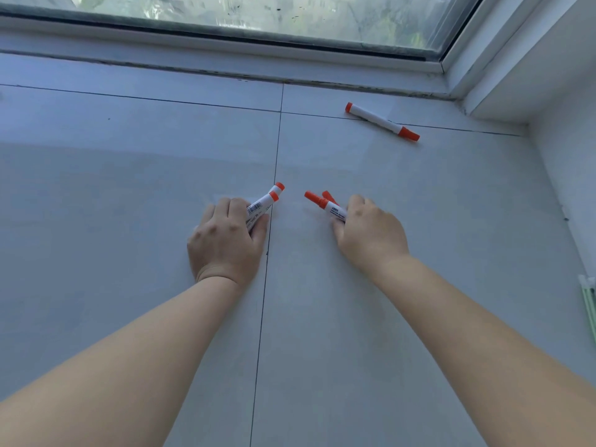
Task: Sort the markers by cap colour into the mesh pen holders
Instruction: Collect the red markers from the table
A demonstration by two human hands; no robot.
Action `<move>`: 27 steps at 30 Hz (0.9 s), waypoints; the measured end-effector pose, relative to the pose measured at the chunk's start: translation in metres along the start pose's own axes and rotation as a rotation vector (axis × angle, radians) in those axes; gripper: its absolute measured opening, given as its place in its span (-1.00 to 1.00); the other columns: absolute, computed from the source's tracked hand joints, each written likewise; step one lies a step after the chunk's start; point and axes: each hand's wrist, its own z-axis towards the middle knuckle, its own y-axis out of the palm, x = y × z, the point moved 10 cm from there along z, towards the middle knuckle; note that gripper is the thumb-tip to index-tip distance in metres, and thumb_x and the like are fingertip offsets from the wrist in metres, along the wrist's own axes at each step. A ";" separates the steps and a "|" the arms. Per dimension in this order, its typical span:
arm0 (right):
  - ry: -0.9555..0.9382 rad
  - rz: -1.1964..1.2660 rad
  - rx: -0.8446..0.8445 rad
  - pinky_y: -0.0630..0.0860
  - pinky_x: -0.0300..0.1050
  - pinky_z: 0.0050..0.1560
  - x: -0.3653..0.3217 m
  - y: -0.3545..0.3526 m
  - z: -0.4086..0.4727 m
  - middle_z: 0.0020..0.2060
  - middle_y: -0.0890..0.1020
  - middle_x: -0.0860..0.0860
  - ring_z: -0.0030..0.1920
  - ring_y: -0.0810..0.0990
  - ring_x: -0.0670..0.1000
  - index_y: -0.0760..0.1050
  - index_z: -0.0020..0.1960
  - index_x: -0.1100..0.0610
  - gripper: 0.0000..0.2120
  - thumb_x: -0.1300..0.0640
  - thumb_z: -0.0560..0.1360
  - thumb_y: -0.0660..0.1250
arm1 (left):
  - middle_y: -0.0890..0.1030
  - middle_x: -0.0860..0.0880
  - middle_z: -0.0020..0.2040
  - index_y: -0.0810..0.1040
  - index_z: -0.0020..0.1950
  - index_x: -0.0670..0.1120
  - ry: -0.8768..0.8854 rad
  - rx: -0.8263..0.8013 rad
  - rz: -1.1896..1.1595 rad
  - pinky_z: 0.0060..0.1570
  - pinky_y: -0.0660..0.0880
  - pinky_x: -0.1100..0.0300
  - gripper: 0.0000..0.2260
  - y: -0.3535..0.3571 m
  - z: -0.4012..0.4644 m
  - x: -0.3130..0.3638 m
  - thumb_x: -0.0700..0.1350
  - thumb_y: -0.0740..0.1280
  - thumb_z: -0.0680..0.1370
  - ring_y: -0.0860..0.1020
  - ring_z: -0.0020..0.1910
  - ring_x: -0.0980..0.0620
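Mid-frame, left hand (225,240) closed on two orange-capped markers (263,204), long axes slanting to upper right. Right hand (371,233) gripping two more (322,203), caps aimed upper left. Upper right — a fifth marker (380,121) lying loose, diagonal. Grey tiled sill (129,188), window (258,14) beyond.

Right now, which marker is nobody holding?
The marker by the window, lying alone on the tiles. Each hand, left and right, grips two others.
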 end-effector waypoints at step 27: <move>0.457 0.261 0.247 0.34 -0.06 -0.08 0.081 -0.038 0.121 0.08 0.55 0.17 0.09 0.51 0.22 0.48 0.11 0.10 -0.69 -0.06 0.52 0.13 | 0.55 -0.06 -0.22 0.52 -0.15 -0.10 0.028 0.029 0.012 -0.33 0.23 0.15 -0.80 -0.002 0.000 0.004 0.04 0.32 0.48 0.50 -0.18 -0.14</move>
